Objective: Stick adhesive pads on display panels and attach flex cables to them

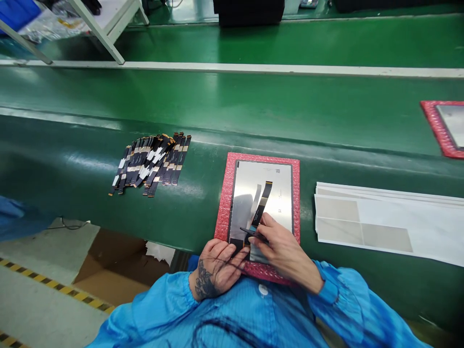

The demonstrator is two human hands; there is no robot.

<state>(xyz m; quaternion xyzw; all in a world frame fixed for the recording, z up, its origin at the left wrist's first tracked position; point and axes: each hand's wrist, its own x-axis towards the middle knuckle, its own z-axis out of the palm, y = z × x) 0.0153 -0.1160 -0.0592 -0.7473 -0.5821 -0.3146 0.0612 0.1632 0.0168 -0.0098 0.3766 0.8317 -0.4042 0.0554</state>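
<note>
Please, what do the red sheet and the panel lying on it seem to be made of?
Red sheet: probably bubble-type plastic, slightly glossy; its surface looks dimpled, with small highlights. Panel: its back looks like smooth, silvery metal or reflective film, given the bright sheen.

A glossy green surface runs across the view, bearing a loose, overlapping heap of dark flat ribbon cables on the left and a red bubble-wrap pad under a silvery panel near the middle. Just beside the pad, on the right, lies a stack of white sheets; farther back, at the right edge, another red pad carries a grey panel.
</note>
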